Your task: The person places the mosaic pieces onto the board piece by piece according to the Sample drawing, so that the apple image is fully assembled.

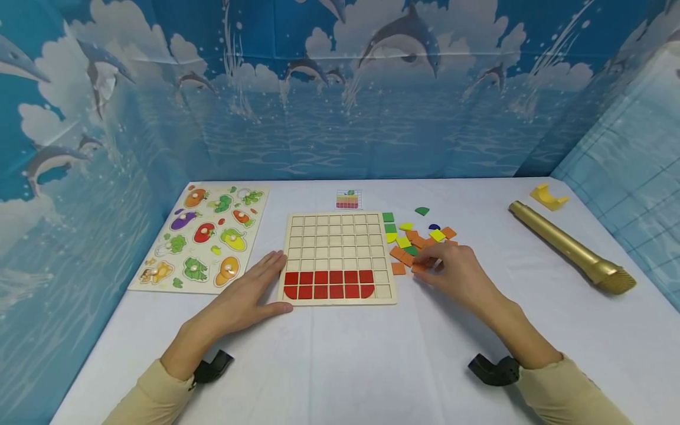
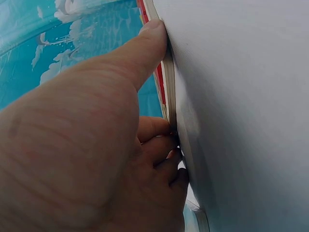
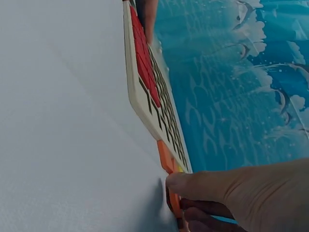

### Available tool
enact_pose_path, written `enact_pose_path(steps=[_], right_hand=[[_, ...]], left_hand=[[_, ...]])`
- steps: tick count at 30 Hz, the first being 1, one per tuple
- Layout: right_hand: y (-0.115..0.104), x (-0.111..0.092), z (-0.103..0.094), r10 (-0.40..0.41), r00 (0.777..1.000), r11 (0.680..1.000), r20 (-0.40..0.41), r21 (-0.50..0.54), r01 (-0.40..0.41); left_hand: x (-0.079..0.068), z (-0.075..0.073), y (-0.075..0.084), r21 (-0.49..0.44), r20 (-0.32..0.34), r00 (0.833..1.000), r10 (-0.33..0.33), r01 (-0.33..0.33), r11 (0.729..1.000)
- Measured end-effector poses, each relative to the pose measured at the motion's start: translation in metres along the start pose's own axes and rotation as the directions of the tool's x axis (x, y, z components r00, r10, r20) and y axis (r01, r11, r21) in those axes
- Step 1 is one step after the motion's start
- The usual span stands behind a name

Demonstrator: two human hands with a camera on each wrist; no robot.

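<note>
A wooden grid board [image 1: 340, 258] lies flat, its two lowest rows mostly filled with red tiles [image 1: 329, 284]. My left hand [image 1: 241, 298] rests against the board's left side, fingers fairly straight, with the thumb [image 2: 153, 36] along its front edge. To the right of the board, my right hand [image 1: 457, 273] pinches an orange tile [image 1: 417, 268] between thumb and fingers at the near side of a loose pile. In the right wrist view the thumb [image 3: 181, 181] presses on orange pieces beside the board's corner. Yellow tiles [image 1: 404, 242] and green tiles [image 1: 388, 217] lie around the pile.
A small picture card [image 1: 349, 199] lies behind the board. At the left is a vegetable puzzle board [image 1: 204, 236]. On the right lie a gold microphone [image 1: 571, 245] and a yellow curved piece [image 1: 549, 197]. A dolphin-print curtain [image 1: 340, 118] borders the white table [image 1: 345, 366].
</note>
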State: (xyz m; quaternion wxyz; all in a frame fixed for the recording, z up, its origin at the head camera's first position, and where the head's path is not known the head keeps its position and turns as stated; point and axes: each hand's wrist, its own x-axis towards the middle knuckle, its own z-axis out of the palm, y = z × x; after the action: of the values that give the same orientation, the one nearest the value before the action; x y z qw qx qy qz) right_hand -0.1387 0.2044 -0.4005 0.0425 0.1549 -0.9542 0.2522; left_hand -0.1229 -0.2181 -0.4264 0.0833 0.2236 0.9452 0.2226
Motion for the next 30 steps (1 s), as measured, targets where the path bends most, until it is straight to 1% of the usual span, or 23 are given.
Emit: enact_pose_path(steps=[4,9,11,14,18,24,30], right_hand=[[0.003,-0.001,0.002,-0.004,0.999,1.000,0.041,-0.009,0.004],[0.002,0.000,0.004,-0.013,0.999,1.000,0.049,-0.019,0.014],[0.002,0.000,0.004,-0.022,0.999,0.999,0.041,-0.034,0.024],[0.002,0.001,0.004,-0.056,0.998,0.997,0.015,-0.050,0.057],[-0.001,0.004,0.004,-0.116,0.993,0.993,-0.018,-0.034,0.116],[-0.018,0.014,0.013,-0.171,0.985,0.985,-0.008,0.007,0.171],[-0.041,0.030,0.026,-0.233,0.972,0.972,-0.036,0.020,0.234]], left_hand=[[0.000,-0.001,-0.001,-0.001,0.001,1.000,-0.001,0.001,1.000],[-0.001,0.000,-0.002,-0.007,0.003,1.000,-0.003,0.003,1.000],[-0.001,0.000,-0.003,-0.010,0.005,1.000,-0.005,0.005,1.000],[0.000,0.000,-0.002,-0.012,0.006,1.000,-0.004,0.004,1.000],[0.001,0.000,0.000,-0.012,0.004,1.000,0.002,-0.002,1.000],[0.001,0.000,0.001,-0.003,0.008,1.000,0.000,0.000,1.000],[0.000,-0.001,0.003,-0.006,0.005,1.000,-0.009,0.010,1.000]])
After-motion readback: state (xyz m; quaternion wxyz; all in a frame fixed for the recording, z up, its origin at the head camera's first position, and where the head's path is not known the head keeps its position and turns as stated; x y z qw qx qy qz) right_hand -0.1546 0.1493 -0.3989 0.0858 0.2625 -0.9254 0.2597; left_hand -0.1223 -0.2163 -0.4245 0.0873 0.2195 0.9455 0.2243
